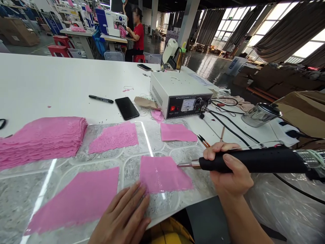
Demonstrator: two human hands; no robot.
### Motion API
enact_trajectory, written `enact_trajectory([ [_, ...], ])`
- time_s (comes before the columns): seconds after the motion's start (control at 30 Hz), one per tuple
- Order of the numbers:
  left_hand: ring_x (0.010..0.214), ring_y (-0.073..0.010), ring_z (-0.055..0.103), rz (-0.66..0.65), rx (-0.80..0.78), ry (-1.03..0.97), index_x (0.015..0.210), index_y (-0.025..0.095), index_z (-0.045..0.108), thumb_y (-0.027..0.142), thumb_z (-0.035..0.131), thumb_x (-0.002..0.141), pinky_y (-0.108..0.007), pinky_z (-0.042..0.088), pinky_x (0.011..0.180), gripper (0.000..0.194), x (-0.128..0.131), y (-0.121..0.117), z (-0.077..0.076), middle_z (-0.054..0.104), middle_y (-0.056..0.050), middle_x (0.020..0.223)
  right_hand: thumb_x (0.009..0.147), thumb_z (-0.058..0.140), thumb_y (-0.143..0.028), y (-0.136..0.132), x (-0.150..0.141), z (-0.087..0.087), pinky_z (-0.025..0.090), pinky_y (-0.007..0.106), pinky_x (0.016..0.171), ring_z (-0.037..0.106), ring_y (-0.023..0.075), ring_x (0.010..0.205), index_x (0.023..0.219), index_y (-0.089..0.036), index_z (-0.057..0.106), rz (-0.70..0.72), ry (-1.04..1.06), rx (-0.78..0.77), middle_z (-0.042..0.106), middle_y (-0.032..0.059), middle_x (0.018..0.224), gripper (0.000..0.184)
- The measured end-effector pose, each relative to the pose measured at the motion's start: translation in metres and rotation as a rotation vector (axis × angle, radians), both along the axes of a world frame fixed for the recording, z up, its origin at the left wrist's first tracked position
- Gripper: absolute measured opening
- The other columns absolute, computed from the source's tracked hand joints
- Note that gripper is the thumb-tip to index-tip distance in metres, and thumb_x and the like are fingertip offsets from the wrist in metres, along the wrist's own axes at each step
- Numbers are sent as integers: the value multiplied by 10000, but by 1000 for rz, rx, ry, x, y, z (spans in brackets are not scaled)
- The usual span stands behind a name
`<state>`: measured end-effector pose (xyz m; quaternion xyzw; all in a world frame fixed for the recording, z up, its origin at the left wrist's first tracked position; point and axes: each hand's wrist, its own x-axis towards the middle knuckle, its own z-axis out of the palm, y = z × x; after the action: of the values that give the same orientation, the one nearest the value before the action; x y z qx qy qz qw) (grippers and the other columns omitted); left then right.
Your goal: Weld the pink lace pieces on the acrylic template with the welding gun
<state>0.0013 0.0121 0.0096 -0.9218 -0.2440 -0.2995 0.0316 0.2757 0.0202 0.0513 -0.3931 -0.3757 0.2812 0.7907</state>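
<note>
My right hand (236,174) grasps one black cylindrical tool (266,161), its thin metal tip at the slanted right side of one pink fabric piece (162,174) by the white desk's (38,81) near edge. My left hand (124,213), loosely spread, covers that piece's near-left corner. Three other flat pink pieces (83,196) surround it, plus one thick pink stack (45,139), cut off leftward, layers uncountable. My piece looks smooth, slightly glossy.

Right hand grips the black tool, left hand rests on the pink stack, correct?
The right hand does grip the black tool, but the head view shows the left hand touching the pink piece at its tip, not the pink stack.
</note>
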Motion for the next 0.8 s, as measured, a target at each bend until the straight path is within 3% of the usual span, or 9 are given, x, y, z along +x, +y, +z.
enact_trajectory([
  [0.3, 1247, -231, 510, -3, 20, 4, 1133, 109, 641, 192, 485, 930, -324, 403, 1064, 269, 0, -1, 1, 647, -119, 1202, 650, 593, -222, -18, 11, 4, 440, 304, 496, 499, 120, 521, 699, -194, 588, -50, -7, -38, 523, 1, 695, 57],
  [0.8, 1244, -230, 513, 0, 39, 29, 1136, 112, 645, 192, 481, 931, -322, 375, 1081, 275, -2, -1, -2, 641, -115, 1215, 649, 595, -214, -15, 11, 4, 449, 298, 494, 511, 121, 518, 699, -183, 587, -31, 0, -17, 536, -2, 683, 60],
])
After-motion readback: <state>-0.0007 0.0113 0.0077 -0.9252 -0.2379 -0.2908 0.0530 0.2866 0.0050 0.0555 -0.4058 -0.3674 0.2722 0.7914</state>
